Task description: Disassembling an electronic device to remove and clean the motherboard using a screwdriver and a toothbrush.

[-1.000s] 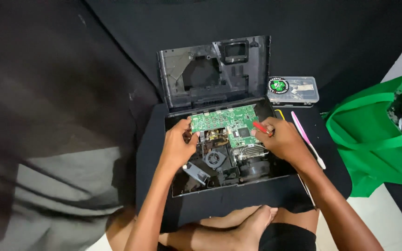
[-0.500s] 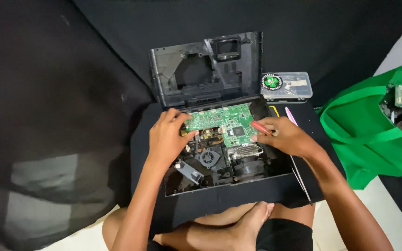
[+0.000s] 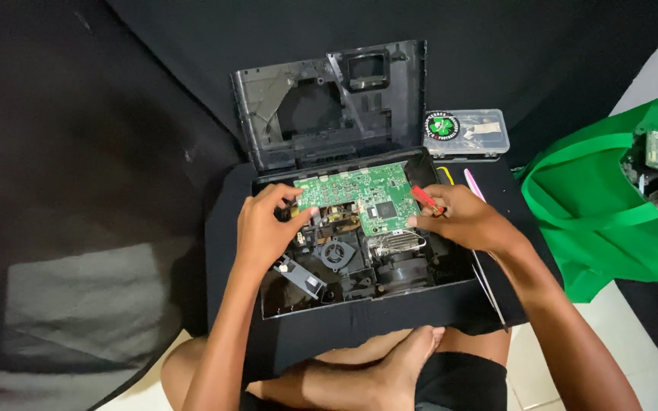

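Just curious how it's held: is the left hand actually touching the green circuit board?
Touching. The head view shows the left hand with fingertips pinching the left edge of the green circuit board.

circuit board (image 3: 359, 194) in opened device (image 3: 359, 251), detached cover (image 3: 329, 103) behind it, parts box (image 3: 467, 133) and bag (image 3: 611, 198) right

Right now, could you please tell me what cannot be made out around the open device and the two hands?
Head view only:
- Tip of the red tool: hidden behind the right hand.
- Left hand fingertips: tucked under the green board's edge, so the grip is unclear.
- Parts beneath the board: covered by it.
- Contents of the clear box: too small.
- Item in the green bag: cut off by the right edge.
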